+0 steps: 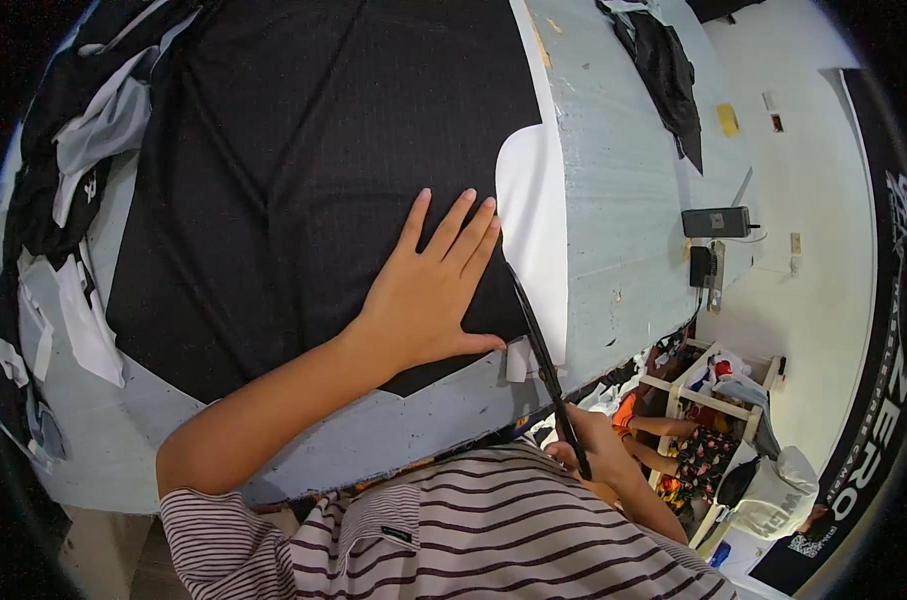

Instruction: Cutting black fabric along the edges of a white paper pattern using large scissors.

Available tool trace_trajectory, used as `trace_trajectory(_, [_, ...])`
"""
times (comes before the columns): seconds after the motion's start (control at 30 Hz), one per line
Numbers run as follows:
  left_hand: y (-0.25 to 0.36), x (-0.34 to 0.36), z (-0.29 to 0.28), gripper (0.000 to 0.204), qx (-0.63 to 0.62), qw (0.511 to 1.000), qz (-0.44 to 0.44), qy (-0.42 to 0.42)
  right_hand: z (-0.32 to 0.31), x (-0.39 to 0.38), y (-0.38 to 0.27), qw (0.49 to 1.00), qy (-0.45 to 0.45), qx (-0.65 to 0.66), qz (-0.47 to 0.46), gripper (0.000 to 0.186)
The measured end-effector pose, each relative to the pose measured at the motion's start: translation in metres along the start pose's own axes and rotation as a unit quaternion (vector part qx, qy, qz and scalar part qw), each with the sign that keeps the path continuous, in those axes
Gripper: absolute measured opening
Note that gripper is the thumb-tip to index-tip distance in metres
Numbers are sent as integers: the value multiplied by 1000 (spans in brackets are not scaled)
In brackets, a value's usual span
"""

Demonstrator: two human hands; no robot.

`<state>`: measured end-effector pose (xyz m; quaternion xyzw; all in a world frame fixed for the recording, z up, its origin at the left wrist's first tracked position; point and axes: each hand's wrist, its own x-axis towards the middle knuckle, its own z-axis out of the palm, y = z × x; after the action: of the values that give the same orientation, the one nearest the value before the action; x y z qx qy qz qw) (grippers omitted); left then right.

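Long, narrow black scissors: at 4 o'clock of the left hand, with 12 o'clock away from the wearer; the tip lies just beside the index finger, in the gap between it and the thumb.
Blade line: tip toward 11 o'clock, handles toward 5, the long axis following that slant; from where I stand I cannot tell whether the blades are parted.
Left fingers: loosely spread toward 1 o'clock, thumb out toward 3, palm down on the broad, finely striped black cloth.
Right hand: curled round the scissors' handles; the seating of its fingers in the loops is hidden.
Cloth edge: the 3 o'clock border runs beside the blades, next to a smooth white sheet that shows from under it; one corner points to 6.
Pale blue-grey tabletop: bears cloth and sheet, with black, grey and white fabric offcuts at 10 o'clock and a tapering dark fabric piece between 1 and 2.
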<state>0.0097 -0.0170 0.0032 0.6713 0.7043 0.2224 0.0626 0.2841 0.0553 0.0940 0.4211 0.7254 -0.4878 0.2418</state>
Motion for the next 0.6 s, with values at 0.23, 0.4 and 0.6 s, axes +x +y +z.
trace_trajectory(0.23, [0, 1, -1, 110, -3, 1000, -2, -7, 8, -1, 2, 999, 47, 15, -23, 49])
trace_trajectory(0.4, [0, 0, -1, 111, -7, 1000, 0, -4, 0, 3, -10, 999, -13, -1, -44, 58])
trace_trajectory(0.6, [0, 0, 1, 113, -3, 1000, 2, 4, -1, 11, -25, 999, -24, -27, -22, 61])
